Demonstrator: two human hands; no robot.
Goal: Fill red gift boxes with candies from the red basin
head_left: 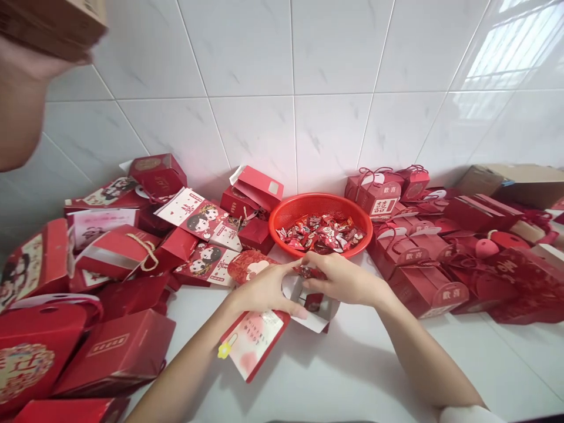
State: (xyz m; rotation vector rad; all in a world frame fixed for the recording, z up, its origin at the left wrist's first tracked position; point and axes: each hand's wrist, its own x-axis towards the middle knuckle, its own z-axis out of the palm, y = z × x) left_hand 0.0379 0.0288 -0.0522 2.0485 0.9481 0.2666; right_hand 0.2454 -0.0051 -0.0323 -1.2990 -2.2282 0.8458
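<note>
At the middle of the white surface stands an opened gift box [318, 322] with a grey-white inside. My left hand [268, 289] curves around its left side, thumb on the rim and fingers at the back, holding it. Over the opening, my right hand [337, 277] has its fingertips closed on a dark red wrapped candy [308, 272]. A red and cream card [258, 341] with a yellow flower clip lies against the box's left side, under my left hand. Just behind my hands is a red plastic basket [321, 202] with many wrapped candies [326, 232].
Red boxes [127, 346] pile up on the left, and closed red boxes with cords [418, 264] stand on the right. A cardboard box [515, 179] is at the back right. Another person's hand [26, 88] holds a brown box [53, 26] at the upper left. A tiled wall [251, 129] rises behind.
</note>
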